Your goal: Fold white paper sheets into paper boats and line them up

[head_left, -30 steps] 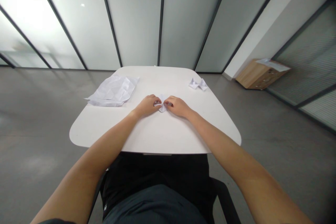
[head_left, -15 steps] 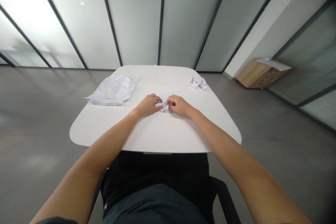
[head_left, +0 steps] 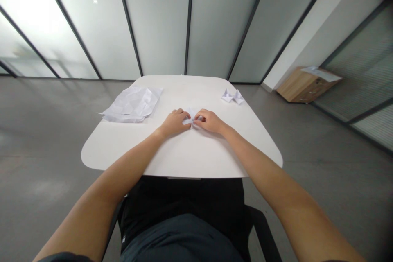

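Observation:
A small folded piece of white paper (head_left: 191, 115) lies on the white table (head_left: 184, 151), near its middle. My left hand (head_left: 175, 123) pinches the paper's left side with curled fingers. My right hand (head_left: 209, 121) pinches its right side the same way. The fingertips of both hands meet over the paper and hide most of it. Both forearms reach out over the near table edge.
A stack of creased white sheets (head_left: 132, 105) lies at the table's left. A finished folded paper shape (head_left: 232, 97) sits at the far right of the table. A wooden box (head_left: 302, 86) stands on the grey floor to the right. Glass partitions rise behind the table.
Both hands have drawn closer together over the small paper, which now shows less between the fingertips. Its lower point, seen earlier below the fingers, is now covered or folded in.

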The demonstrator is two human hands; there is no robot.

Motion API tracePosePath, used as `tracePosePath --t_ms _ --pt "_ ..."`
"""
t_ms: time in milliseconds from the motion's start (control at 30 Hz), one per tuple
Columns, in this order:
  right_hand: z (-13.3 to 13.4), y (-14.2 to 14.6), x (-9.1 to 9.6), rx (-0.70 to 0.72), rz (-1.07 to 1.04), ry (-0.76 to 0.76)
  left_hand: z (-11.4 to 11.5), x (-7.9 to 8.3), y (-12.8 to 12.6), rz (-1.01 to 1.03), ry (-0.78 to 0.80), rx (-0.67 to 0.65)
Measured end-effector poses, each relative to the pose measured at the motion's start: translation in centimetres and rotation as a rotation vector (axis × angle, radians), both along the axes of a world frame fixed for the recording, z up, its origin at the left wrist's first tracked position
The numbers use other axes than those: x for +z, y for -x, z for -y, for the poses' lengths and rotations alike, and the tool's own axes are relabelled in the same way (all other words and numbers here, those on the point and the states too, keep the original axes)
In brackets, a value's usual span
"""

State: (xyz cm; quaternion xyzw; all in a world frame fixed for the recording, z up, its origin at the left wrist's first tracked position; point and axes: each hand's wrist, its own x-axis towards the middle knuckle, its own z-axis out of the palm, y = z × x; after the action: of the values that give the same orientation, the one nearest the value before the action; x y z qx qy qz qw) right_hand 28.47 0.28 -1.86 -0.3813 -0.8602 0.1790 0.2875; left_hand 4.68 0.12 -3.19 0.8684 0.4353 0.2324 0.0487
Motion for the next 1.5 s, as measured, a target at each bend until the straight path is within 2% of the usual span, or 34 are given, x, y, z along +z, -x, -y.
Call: tracePosePath --t_ms 300,633,700,900,1167,1267,1400,1500 --pt "0.4 1.3 -0.3 -0.13 0.172 -0.048 -1.5 0.1 1.0 0.067 0.095 -0.134" --pt "-0.7 1.1 -1.1 -0.187 0.154 -0.071 -0.9 0.0 0.8 0.057 0.078 -0.078" --pt "-0.7 1.0 -1.1 -0.172 0.144 -0.081 -0.9 0.0 0.9 0.081 0.085 -0.084" --pt "-0.4 0.2 -0.6 -0.001 0.19 -0.071 -0.9 0.4 0.8 0.064 0.095 -0.134" --pt "-0.6 -0.3 -0.7 0.031 0.221 -0.067 -1.3 1.8 3.0 0.057 0.258 -0.279" --pt "-0.5 -0.4 -0.6 0.044 0.215 -0.055 -1.3 1.9 3.7 0.065 0.272 -0.329" --pt "-0.2 -0.4 -0.2 0.068 0.191 -0.032 -1.3 1.7 3.5 0.085 0.23 -0.328" --pt "0.0 -0.4 0.0 0.08 0.173 -0.018 -1.3 1.5 3.2 0.099 0.242 -0.278"
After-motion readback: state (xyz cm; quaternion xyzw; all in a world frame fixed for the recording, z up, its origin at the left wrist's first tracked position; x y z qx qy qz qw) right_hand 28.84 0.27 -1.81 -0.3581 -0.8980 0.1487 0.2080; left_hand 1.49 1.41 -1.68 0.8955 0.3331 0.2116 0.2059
